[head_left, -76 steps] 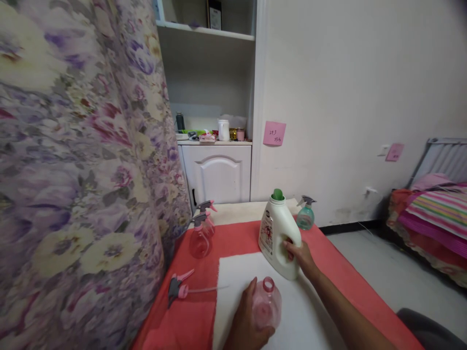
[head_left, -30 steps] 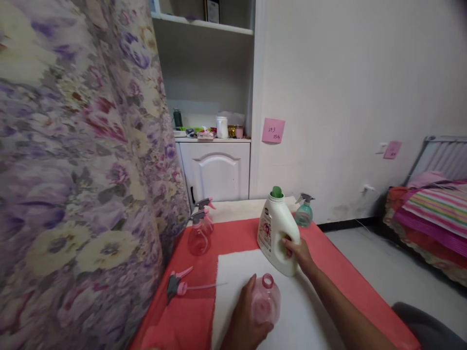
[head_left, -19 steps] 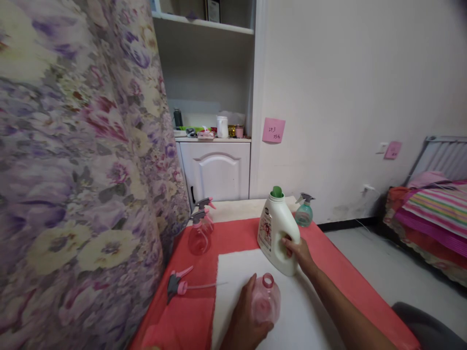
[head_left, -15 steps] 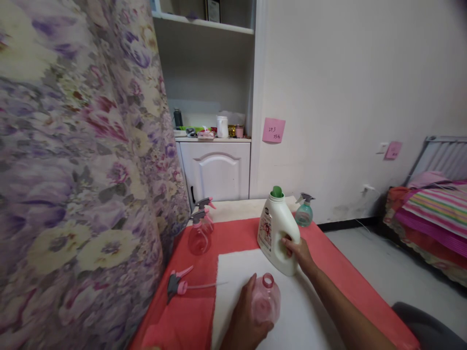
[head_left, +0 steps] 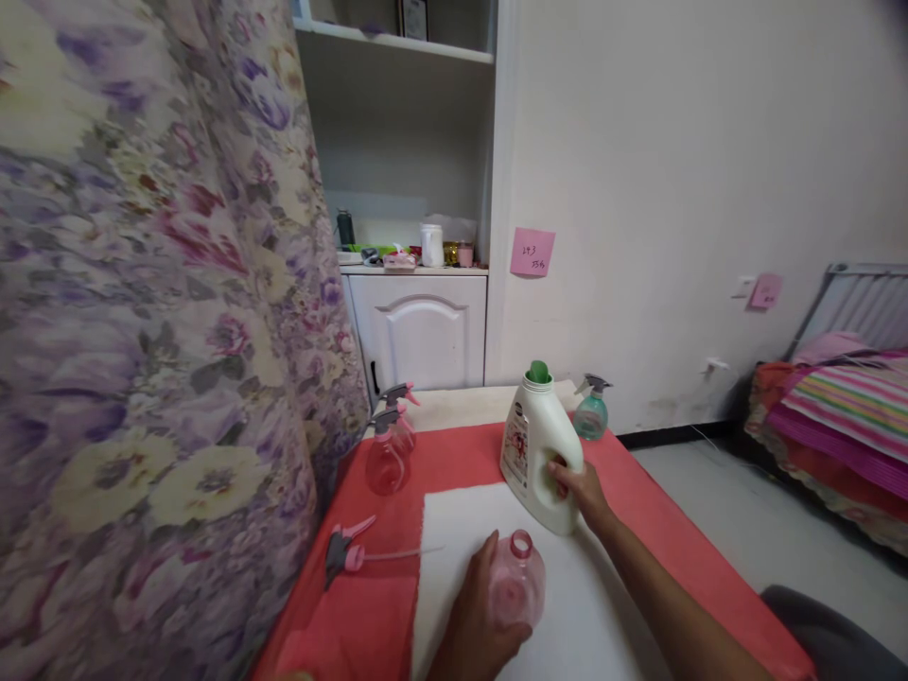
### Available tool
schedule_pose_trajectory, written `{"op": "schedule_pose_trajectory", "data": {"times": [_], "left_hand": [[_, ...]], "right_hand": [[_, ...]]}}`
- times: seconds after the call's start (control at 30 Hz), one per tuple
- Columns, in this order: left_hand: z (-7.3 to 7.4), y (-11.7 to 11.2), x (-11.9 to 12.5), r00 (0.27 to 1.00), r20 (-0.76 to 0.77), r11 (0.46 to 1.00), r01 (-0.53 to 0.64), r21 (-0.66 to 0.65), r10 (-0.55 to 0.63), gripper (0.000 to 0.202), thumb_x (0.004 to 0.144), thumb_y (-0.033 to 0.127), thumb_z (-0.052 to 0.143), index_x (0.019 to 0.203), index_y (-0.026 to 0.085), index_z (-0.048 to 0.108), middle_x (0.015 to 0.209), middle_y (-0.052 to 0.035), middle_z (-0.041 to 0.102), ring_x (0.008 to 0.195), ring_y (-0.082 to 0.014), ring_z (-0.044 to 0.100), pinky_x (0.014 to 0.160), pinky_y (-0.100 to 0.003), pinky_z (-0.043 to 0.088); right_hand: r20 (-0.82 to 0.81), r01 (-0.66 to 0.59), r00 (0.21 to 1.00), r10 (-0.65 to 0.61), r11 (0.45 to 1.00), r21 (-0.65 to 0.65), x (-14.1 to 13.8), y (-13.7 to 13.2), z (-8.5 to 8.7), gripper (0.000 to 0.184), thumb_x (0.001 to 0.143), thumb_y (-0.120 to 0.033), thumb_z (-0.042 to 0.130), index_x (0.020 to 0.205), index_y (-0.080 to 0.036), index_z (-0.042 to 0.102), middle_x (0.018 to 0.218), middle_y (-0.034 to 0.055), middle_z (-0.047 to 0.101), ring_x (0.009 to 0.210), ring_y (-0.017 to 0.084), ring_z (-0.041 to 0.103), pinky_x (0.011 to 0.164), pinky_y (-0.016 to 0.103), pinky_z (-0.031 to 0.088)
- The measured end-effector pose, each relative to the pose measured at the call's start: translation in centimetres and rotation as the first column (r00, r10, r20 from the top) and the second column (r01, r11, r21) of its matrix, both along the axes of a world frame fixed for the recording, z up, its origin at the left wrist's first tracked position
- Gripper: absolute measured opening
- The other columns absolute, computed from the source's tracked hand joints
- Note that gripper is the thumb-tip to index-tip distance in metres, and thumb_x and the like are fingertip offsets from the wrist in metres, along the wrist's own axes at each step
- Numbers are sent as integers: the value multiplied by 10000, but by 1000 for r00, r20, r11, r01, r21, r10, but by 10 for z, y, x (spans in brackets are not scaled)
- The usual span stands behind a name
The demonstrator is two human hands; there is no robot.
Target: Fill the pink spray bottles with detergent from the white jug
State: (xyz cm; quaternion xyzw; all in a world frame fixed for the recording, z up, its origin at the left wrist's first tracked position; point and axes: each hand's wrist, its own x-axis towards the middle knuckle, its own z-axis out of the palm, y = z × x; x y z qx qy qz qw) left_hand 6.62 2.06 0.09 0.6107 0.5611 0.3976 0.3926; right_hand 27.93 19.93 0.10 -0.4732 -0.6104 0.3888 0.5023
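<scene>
In the head view, my left hand (head_left: 477, 613) is closed round the side of a pink clear spray bottle (head_left: 516, 588), whose neck is uncapped. My right hand (head_left: 578, 484) grips the handle of a large off-white detergent jug (head_left: 533, 445). The jug stands upright, with a green spout (head_left: 537, 372) showing in its mouth and a printed label on its side. To the left lies a grey and pink spray nozzle (head_left: 344, 556), its thin tube pointing right across the edge of the white sheet (head_left: 454, 515).
Pink spray bottles (head_left: 387, 465) with nozzles stand at the table's left. A green spray bottle (head_left: 591, 414) stands behind the jug. A red cloth (head_left: 454, 459) covers much of the table. The floral curtain (head_left: 177, 331) hangs along the left; a white cabinet (head_left: 426, 331) stands beyond.
</scene>
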Motion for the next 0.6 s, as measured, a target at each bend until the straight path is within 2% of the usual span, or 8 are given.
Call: {"op": "schedule_pose_trajectory", "data": {"times": [0.23,0.37,0.6], "left_hand": [[3,-1,0,1000,0,1000,-4,-29,4,977,572,96,623,1491,181,302,1565,-88,374,1447,-266,301,1188,-318,198],[3,-2,-1,1000,17,1000,-9,-30,9,986,566,94,638,1491,206,315,1558,-78,389,1445,-281,306,1190,-328,198],[-6,0,-1,999,-37,1000,3,-7,-4,976,579,102,618,1492,145,276,1565,-132,361,1442,-279,310,1184,-355,223]], "right_hand": [[-6,1,1000,-1,1000,-3,0,-1,0,402,892,-376,644,569,-160,541,494,-102,512,458,75,517,519,229,467],[-8,9,1000,-9,999,-32,0,-3,4,312,908,-366,627,690,-144,607,594,-78,584,493,76,545,520,228,488],[-9,27,1000,-28,997,-67,-2,-8,11,238,919,-362,614,859,-134,647,748,-38,655,590,98,610,556,245,530]]}}
